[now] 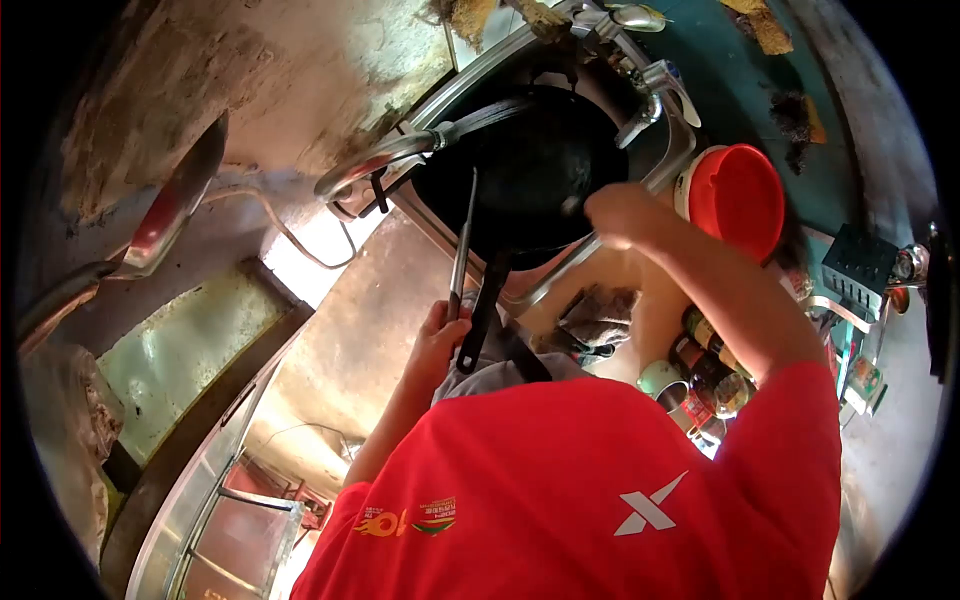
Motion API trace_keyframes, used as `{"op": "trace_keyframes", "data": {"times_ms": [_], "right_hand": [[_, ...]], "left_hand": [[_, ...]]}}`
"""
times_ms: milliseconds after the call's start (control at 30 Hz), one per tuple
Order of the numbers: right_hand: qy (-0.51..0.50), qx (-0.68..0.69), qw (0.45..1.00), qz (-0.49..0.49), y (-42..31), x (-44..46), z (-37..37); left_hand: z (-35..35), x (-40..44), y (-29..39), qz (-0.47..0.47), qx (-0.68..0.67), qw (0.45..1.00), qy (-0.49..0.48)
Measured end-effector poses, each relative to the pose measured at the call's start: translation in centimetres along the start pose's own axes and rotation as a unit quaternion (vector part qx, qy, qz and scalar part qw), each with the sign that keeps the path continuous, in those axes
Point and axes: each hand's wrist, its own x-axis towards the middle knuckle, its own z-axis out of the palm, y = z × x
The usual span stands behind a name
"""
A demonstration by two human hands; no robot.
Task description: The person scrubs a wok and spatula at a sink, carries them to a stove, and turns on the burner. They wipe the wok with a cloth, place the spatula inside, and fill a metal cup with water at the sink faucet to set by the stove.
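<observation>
A black wok sits in the metal sink, with its long black handle pointing toward my body. My left hand is wrapped round the grip of a long metal utensil, beside the wok's handle. That utensil appears edge-on, its far end over the wok's left side, so its exact kind is unclear. Over the wok's right rim is my right hand, fingers curled closed. A pale blur shows beside those fingers; what they hold, if anything, is hidden.
The faucet reaches over the sink's right side. A red basin stands to the right, near a black slotted holder. Several bottles and a dark cloth lie nearer my body. A metal-bladed utensil is at far left.
</observation>
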Motion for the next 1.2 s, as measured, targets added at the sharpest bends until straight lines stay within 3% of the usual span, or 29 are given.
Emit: {"op": "trace_keyframes", "data": {"times_ms": [67, 167, 233, 300, 367, 433, 467, 533, 567, 633, 800, 933, 1000, 1100, 1133, 1200], "right_hand": [[-0.023, 0.044, 0.997, -0.058, -2.1, 1.1, 0.0], [0.002, 0.074, 0.995, -0.062, -2.7, 7.7, 4.3], [0.194, 0.066, 0.976, 0.070, -0.6, 10.1, 5.2], [0.208, 0.018, 0.963, 0.169, 1.8, 9.3, 4.0], [0.196, -0.073, 0.975, 0.068, 5.5, 8.5, 5.8], [0.081, -0.058, 0.993, 0.064, 3.2, 2.3, 0.7], [0.078, -0.059, 0.993, 0.063, 1.5, -0.2, -0.6], [-0.082, -0.065, 0.993, -0.051, -1.2, -2.7, -2.6], [-0.082, -0.066, 0.993, -0.053, -2.1, -1.7, -2.3], [-0.018, 0.072, 0.992, -0.107, -4.0, 1.4, 0.5], [0.139, 0.014, 0.987, 0.079, -0.3, 9.2, 3.3], [0.069, -0.026, 0.996, 0.045, 1.4, 3.7, 1.2], [-0.007, -0.032, 0.997, -0.077, 0.6, 1.3, 1.6], [0.052, 0.027, 0.998, -0.013, -0.1, 3.9, 2.8], [0.043, -0.002, 0.998, 0.047, 0.5, 5.4, 2.9], [0.044, 0.003, 0.997, 0.061, 2.0, 5.1, 3.1]], "left_hand": [[0.6, -0.6, 0.2, -0.073, -0.118, 0.989, -0.058], [1.1, -1.3, 1.2, -0.087, -0.101, 0.988, -0.072], [0.9, -1.2, 1.2, -0.073, -0.103, 0.989, -0.083], [0.6, -1.1, 1.0, -0.062, -0.109, 0.988, -0.089], [0.5, -1.0, 0.8, -0.014, -0.040, 0.997, -0.061], [1.0, -1.3, 1.3, -0.015, -0.034, 0.998, -0.041], [1.1, -1.3, 1.4, -0.014, -0.015, 0.999, -0.032], [1.6, -1.1, 2.0, -0.007, 0.001, 1.000, -0.020], [1.9, -1.3, 2.4, -0.013, 0.009, 1.000, -0.008], [1.9, -1.4, 2.7, -0.020, 0.020, 1.000, 0.006], [1.6, -1.6, 3.0, -0.021, 0.029, 0.999, 0.012], [1.6, -1.4, 3.6, -0.030, 0.026, 0.999, 0.003], [1.7, -1.6, 3.7, -0.026, 0.042, 0.999, 0.017], [1.4, -1.5, 3.3, -0.024, 0.050, 0.998, 0.009], [1.4, -1.4, 3.3, -0.020, 0.049, 0.999, 0.012], [1.2, -1.5, 3.0, -0.031, 0.046, 0.998, 0.020]]}}
